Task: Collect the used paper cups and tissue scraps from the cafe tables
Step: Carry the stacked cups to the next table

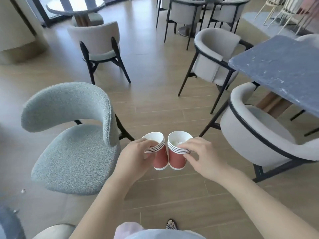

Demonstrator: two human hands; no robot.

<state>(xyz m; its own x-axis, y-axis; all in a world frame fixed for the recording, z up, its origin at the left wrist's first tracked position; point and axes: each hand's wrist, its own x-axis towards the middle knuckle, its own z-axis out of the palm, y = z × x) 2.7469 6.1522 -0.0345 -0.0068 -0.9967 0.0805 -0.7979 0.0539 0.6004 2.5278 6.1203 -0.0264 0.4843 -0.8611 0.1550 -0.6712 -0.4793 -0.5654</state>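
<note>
Left hand (136,156): wrapped around the left cup stack (156,150), fingers curled over the rims, stack tipped a little to the right.
Right hand (201,156): pinching the right cup stack (177,152) at its rims, thumb below, fingers over the top edge.
Where the cups are: both stacks in mid-air over the wooden floor (155,94), side by side, their red walls touching or as good as touching.
Count: roughly 4 or 5 nested rims per stack, judging by the dark rings; I can't fix it closer.
Tissue scraps (178,143): crumpled white stuff sits inside the top cup on the right; something pale in the left one too, though that's harder to read.
Progress: well along, I'd say. Cups gathered and nested, scraps tucked inside. The blue bench (283,69) on the right shows no cups on its visible part.
Left to do: likely merging the 2 stacks into 1 and carrying them off; other benches are only partly in view, so I can't rule out more.
Materials: thin paper cups, tapered, matte red outside, white inside with rolled rims; easy to crush.
Surroundings: nubby grey-blue fabric chair (72,135) on the left, speckled stone-look bench top, smooth plank floor.
</note>
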